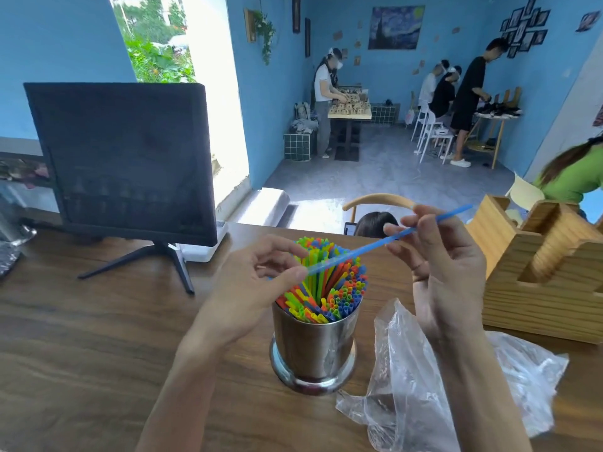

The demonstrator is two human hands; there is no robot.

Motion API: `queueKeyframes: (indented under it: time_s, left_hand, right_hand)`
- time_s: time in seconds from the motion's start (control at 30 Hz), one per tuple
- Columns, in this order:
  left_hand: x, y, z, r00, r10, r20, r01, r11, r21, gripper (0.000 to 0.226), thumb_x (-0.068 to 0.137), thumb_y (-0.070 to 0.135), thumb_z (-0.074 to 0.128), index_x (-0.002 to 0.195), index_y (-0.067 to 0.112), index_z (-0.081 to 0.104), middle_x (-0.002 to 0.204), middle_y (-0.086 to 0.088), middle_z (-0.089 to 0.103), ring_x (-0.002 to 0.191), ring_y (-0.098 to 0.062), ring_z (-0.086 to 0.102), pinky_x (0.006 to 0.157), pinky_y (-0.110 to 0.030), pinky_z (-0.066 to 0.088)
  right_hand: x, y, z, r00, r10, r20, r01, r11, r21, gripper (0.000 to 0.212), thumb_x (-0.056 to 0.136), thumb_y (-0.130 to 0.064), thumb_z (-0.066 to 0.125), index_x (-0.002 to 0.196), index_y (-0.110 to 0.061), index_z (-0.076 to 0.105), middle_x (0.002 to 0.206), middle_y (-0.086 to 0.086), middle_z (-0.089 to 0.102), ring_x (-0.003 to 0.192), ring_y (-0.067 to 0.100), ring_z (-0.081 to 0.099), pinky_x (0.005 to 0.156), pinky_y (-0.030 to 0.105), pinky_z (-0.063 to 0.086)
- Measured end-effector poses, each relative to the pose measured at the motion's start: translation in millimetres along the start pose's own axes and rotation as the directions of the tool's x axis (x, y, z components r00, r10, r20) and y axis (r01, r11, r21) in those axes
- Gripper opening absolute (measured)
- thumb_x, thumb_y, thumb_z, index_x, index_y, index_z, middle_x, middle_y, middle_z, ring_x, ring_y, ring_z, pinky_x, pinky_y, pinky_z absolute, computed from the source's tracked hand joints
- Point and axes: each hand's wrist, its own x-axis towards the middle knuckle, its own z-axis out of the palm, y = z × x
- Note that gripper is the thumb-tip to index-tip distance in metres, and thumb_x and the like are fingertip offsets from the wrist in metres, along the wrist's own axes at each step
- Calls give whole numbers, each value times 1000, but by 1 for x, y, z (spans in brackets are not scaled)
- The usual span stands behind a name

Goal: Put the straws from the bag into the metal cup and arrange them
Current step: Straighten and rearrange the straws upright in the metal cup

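A polished metal cup point(314, 347), cylindrical with a flared, mirror-bright foot, stands upright on the dark wood-grain surface point(98, 337) and is packed with thin plastic straws point(329, 288) in green, yellow, orange and blue; their open round ends fan out above the rim, leaning toward the right. One long blue straw point(375, 244) lies slantwise in the air above the bundle, its lower end toward the left and its upper end rising to the right. The left hand point(261, 285) pinches the lower end between thumb and forefinger, the grip closed on it just over the cup, the other fingers loosely curled. The right hand point(440, 265) has its grip closed on the same straw further up, fingertips gathered around the shaft while the palm faces left. Just right of the cup a crumpled bag point(424, 380) of clear, glossy thin film lies slack on the surface, partly behind the right forearm; no straws can be made out inside it. Further right sits a blocky holder point(538, 272) of pale, strongly grained wood with deep cut slots. At the left a dark, flat monitor point(124, 161) stands on thin angled legs.
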Motion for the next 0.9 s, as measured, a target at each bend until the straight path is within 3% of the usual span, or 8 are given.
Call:
queueKeyframes:
  time_s: [0.1, 0.23, 0.3, 0.4, 0.43, 0.53, 0.7, 0.9]
  left_hand:
    - [14, -2, 9, 972, 107, -209, -95, 993, 65, 11, 92, 18, 72, 95, 29, 74, 87, 9, 74, 85, -4, 67, 77, -15, 50]
    - [36, -1, 23, 927, 253, -276, -161, 934, 318, 14, 97, 28, 65, 94, 41, 71, 100, 12, 69, 98, -8, 56, 81, -23, 43]
    - [48, 1, 28, 930, 287, -231, -152, 869, 470, 14, 96, 35, 62, 97, 44, 72, 111, 12, 69, 117, -12, 47, 97, -32, 37]
    - [62, -1, 31, 985, 157, -67, -88, 805, 587, 18, 99, 39, 59, 111, 41, 73, 125, 12, 65, 130, -14, 40, 110, -38, 28]
    - [66, -4, 31, 994, 105, 1, -86, 803, 590, 22, 100, 40, 58, 116, 38, 72, 128, 10, 64, 130, -14, 44, 110, -38, 31]
    - [70, -8, 29, 991, -4, 131, -71, 826, 560, 29, 102, 43, 54, 120, 30, 73, 128, 6, 67, 118, -10, 57, 100, -30, 41]
    - [73, -5, 27, 989, -46, 143, -43, 825, 564, 28, 101, 44, 54, 113, 30, 76, 114, 8, 71, 105, -10, 60, 86, -29, 43]
    - [78, -6, 29, 994, -10, 109, -50, 842, 537, 13, 96, 41, 64, 96, 32, 75, 97, 16, 69, 93, -2, 59, 70, -15, 38]
  right_hand:
    - [-5, 3, 7, 985, -173, -11, 169, 970, -172, 28, 90, -20, 66, 116, -27, 60, 77, -1, 73, 69, 20, 74, 69, 26, 58]
    - [-14, 23, 8, 949, -268, 168, 309, 901, -303, 58, 90, -6, 71, 124, -45, 44, 82, 12, 71, 67, 26, 74, 68, 29, 56]
    - [-16, 34, 6, 940, -230, 251, 321, 844, -430, 46, 91, -10, 74, 118, -42, 55, 87, 2, 71, 72, 21, 75, 69, 33, 56]
    - [-16, 45, 3, 900, -228, 370, 421, 670, -611, 4, 91, -20, 76, 92, -19, 72, 88, -8, 70, 81, 10, 69, 71, 27, 51]
    - [-16, 50, 1, 901, -223, 372, 422, 645, -637, 14, 92, -26, 74, 83, -16, 75, 88, -7, 70, 84, 11, 67, 72, 26, 49]
    - [-16, 52, 0, 939, -140, 314, 321, 681, -658, 40, 100, -43, 56, 77, -20, 79, 91, -10, 70, 92, 15, 67, 76, 31, 50]
    - [-13, 48, 3, 981, -90, 170, 167, 841, -514, 48, 108, -36, 38, 85, -18, 76, 86, -2, 74, 86, 19, 69, 77, 25, 50]
    - [-13, 45, 3, 994, -54, 94, 95, 854, -512, 51, 105, -46, 36, 85, -22, 76, 85, -4, 76, 85, 20, 70, 76, 26, 53]
